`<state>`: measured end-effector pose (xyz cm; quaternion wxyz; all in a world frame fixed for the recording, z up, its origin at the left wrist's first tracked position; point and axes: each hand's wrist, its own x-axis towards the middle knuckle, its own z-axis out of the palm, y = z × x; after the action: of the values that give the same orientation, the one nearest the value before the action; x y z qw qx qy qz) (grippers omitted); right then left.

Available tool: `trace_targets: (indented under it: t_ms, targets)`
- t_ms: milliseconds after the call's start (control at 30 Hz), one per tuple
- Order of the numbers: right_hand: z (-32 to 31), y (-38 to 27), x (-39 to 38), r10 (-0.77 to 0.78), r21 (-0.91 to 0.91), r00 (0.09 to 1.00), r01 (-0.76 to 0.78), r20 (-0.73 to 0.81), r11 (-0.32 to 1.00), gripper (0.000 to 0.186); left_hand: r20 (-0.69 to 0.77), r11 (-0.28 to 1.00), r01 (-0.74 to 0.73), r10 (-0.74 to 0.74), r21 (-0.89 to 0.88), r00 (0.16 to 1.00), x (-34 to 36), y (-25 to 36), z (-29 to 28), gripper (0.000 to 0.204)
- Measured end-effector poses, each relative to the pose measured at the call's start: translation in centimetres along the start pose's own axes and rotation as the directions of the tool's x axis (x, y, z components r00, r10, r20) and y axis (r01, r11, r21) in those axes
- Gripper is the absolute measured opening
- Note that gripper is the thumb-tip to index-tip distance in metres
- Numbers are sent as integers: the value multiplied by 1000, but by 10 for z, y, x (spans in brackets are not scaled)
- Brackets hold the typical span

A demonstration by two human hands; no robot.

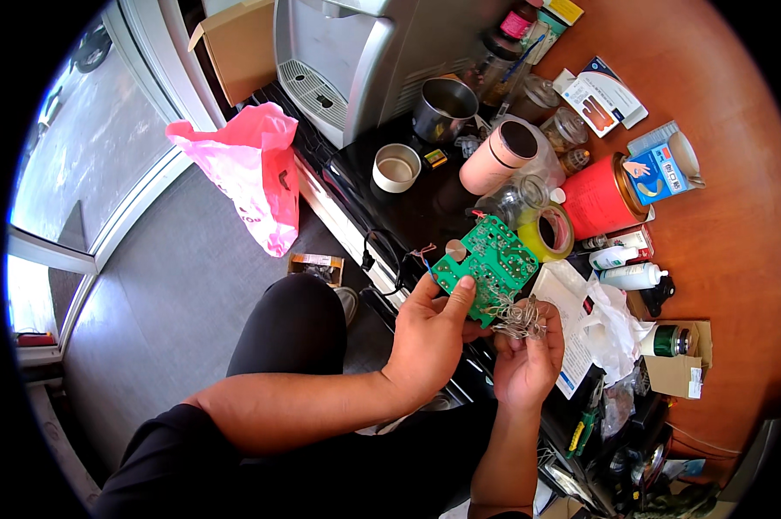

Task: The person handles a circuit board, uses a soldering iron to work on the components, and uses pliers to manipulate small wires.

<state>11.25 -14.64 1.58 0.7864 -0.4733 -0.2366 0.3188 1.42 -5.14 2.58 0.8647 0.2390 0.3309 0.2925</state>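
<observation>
A green circuit board (492, 270), solder side up, is gripped at its near left edge by my left hand (427, 346), thumb on top. Coloured wire ends stick out past its left and far edges. My right hand (529, 368) pinches a tangled bundle of thin silvery wire (518, 318) at the board's near right corner. Some strands lie over the board; whether they touch it I cannot tell. A roll of yellow-green tape (548, 233) stands just beyond the board. To the right of the wire lies a printed white sheet (563, 346).
A grey water dispenser (334, 69), metal pot (443, 108), white cup (396, 167), pink thermos (498, 157) and red can (596, 199) stand beyond my hands. Green-handled pliers (585, 428) lie at the right. A pink plastic bag (250, 169) is at the left.
</observation>
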Motion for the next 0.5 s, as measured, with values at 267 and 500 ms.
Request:
trace_targets:
  t_ms: [267,500]
  targets:
    - [-2,2,2,-11,-15,1000,11,9,1000,17,-11,1000,-3,3,20,1000,0,1,1,27]
    - [-4,3,2,-22,-42,1000,22,-5,999,19,-8,1000,-15,14,-20,1000,1,-1,3,27]
